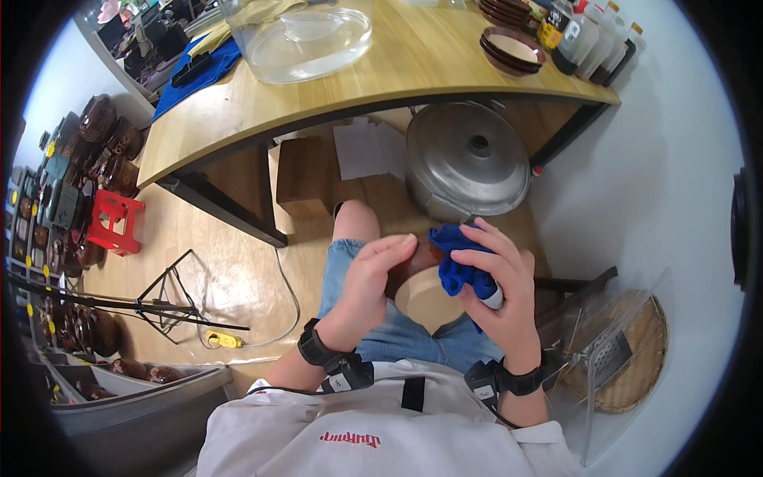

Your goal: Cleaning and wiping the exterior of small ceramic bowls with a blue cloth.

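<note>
My left hand [377, 274] is raised over my lap, fingers stretched out, its fingertips beside a round tan and brown piece [427, 300] that looks like pottery. Whether they touch it I cannot tell. A crumpled blue cloth [461, 258] is bunched in my right hand [509, 290], fingers wrapped over it. Below these fingers a small white part [494, 298] pokes out; its kind is unclear. The cloth and right hand cover part of the round piece's right side.
Ahead stands a wooden table [429, 60] with a clear water basin [306, 44], stacked bowls [513, 49] and bottles [592, 48]. Beneath it are a large lidded metal pot [469, 155] and a wooden box [302, 179]. A tripod [171, 298] and red stool [118, 222] are left.
</note>
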{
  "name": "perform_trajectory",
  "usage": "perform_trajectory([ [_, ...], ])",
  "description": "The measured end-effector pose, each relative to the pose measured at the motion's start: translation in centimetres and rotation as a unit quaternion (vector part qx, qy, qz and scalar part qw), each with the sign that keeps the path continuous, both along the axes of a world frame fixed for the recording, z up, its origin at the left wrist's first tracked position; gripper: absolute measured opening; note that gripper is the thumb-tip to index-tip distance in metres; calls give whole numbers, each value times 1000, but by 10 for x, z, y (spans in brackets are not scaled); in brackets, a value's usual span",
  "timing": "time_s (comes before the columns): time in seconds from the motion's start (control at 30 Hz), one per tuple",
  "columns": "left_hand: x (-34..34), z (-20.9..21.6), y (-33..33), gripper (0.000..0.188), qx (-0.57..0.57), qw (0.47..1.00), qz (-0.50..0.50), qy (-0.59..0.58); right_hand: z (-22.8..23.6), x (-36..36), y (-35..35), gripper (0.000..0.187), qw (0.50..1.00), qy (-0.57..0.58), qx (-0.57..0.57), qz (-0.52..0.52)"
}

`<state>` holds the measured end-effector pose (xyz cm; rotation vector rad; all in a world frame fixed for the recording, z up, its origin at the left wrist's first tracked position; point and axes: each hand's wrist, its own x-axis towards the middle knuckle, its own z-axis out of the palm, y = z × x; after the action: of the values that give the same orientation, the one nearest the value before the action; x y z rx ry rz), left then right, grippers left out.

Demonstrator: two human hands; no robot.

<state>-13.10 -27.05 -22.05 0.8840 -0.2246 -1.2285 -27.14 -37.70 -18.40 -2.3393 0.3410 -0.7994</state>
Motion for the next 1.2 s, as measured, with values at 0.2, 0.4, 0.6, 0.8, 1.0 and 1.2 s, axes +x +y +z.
perform_trajectory([
  [0.2, -10, 7, -8, 19, 24, 1000, 13, -10, -20, -15, 0, 39, 991, -132, 23, -15],
  [0.4, -17, 2, -15, 21, 33, 998, 15, 57, -34, -31, 4, 36, 981, -188, 43, -28],
  [0.6, -13, -15, -22, 28, 13, 992, 8, 127, -46, -46, 1, 32, 982, -185, 48, -4],
  [0.8, -16, -21, -27, 34, 48, 984, 19, 171, -42, -55, -16, 19, 949, -212, 224, -59],
  [1.0, -21, -21, -28, 35, 59, 979, -9, 195, -36, -37, -18, 29, 982, -138, 130, -5],
  [1.2, -23, -19, -35, 31, 74, 981, 64, 169, -50, -28, -3, 30, 978, -132, 119, -112],
])
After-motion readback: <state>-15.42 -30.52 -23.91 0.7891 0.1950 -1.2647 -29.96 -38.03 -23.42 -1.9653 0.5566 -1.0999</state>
